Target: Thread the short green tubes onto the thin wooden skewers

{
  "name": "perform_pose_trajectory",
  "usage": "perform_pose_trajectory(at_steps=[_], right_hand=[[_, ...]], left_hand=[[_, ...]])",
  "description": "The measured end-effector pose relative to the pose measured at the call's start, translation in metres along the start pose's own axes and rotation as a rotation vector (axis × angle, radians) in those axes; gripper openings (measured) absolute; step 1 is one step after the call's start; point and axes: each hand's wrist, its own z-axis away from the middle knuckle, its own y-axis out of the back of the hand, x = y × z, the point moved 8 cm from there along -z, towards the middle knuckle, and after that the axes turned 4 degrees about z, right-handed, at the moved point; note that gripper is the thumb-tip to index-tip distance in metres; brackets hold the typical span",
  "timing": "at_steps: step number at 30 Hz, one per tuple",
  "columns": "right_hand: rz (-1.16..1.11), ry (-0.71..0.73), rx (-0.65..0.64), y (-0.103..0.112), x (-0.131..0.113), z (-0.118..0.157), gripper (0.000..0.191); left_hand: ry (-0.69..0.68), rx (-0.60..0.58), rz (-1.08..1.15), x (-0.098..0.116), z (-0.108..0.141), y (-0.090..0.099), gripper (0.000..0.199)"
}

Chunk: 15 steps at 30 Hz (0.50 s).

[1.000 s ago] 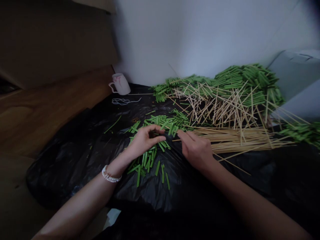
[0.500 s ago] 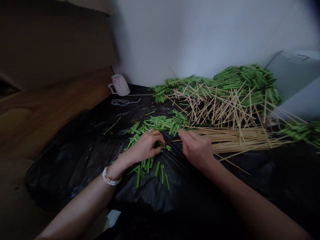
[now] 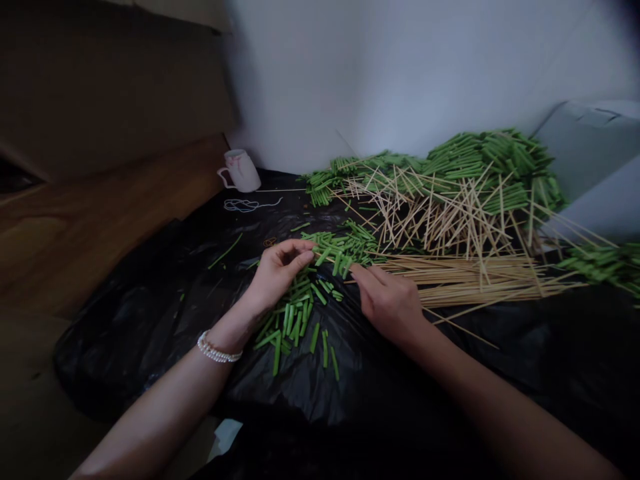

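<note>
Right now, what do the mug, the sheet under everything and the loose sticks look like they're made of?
Mug: probably glazed ceramic, pale with pinkish marks and a looped handle.
Sheet: thin black plastic, judging by its glossy creases.
Loose sticks: likely bamboo or wood, matte, tan, slim and straight.

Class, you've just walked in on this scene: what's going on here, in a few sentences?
A person's right hand holds a thin stick with several short green pieces on it. The left hand is at the stick's other end, finger and thumb close together; what they pinch is unclear. Loose green cuttings lie below on black plastic. Bare sticks lie to the right, and loaded ones are heaped behind.
</note>
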Motion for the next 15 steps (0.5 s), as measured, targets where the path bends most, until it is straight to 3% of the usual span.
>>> perform_pose_trajectory(at_steps=[4,8,15], right_hand=[[-0.006,0.006,-0.020,-0.001,-0.003,0.000,0.031],[-0.004,0.007,-0.019,-0.001,-0.003,0.000,0.031],[-0.011,-0.007,-0.057,-0.005,-0.002,0.002,0.032]], left_hand=[[0.102,-0.026,0.231,-0.010,0.000,-0.004,0.028],[0.114,-0.017,0.390,-0.013,-0.001,-0.004,0.026],[0.127,0.002,0.391,-0.013,-0.002,-0.003,0.025]])
